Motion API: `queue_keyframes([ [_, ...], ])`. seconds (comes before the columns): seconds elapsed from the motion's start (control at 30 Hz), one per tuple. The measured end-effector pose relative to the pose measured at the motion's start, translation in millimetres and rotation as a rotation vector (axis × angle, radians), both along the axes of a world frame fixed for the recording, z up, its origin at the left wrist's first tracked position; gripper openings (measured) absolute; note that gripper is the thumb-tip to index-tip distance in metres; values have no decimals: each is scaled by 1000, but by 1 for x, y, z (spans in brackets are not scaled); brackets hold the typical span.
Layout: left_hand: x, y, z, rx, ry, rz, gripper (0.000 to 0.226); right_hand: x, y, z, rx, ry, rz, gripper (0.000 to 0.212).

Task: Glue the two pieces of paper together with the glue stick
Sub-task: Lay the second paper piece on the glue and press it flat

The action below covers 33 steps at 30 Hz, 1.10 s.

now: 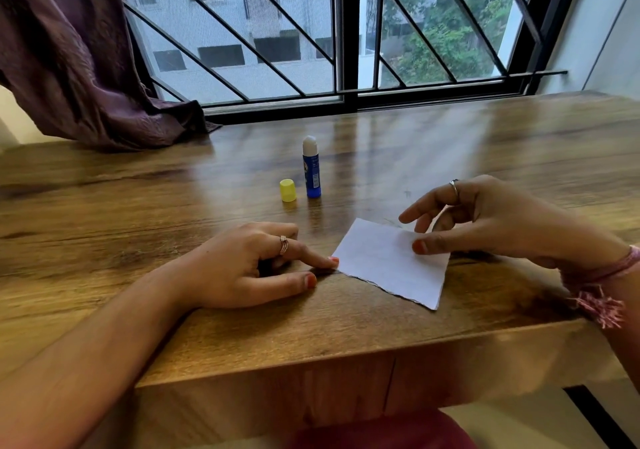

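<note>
White paper [388,261], one visible sheet with a torn lower edge, lies flat on the wooden table [138,206] near its front edge; whether a second piece sits under it cannot be told. Right hand [485,216], at the sheet's 2 o'clock: thumb on top of the paper, fingers curled behind that corner, pinching it. Left hand [249,268], at the sheet's 9 o'clock: rests on the table, fingers relaxed, grasping nothing, forefinger tip touching the paper's left corner. Glue stick [311,171], at the sheet's 11 o'clock: blue tube, upright, uncapped, white glue exposed; label print too small to read. Yellow cap [287,190]: stands just beside the tube, at its 9 o'clock. Purple curtain [69,67]: drapes onto the table's far left.
</note>
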State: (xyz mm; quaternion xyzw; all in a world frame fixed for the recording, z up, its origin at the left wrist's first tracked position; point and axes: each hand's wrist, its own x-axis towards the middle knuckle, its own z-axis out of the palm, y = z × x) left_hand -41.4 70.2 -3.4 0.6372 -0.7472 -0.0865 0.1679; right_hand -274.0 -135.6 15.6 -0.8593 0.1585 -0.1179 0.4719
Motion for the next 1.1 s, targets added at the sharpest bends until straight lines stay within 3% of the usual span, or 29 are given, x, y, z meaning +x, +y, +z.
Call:
queue_keyframes([
  [0.5, 1, -1, 0, 16, -10, 7, 38, 1, -3, -2, 23, 0, 11, 36],
  [0.93, 1, -1, -1, -3, -21, 8, 37, -1, -6, -2, -209, -15, 12, 45],
  [1.1, 1, -1, -1, 0, -19, 7, 37, 0, 0, 0, -257, -117, 56, 32],
])
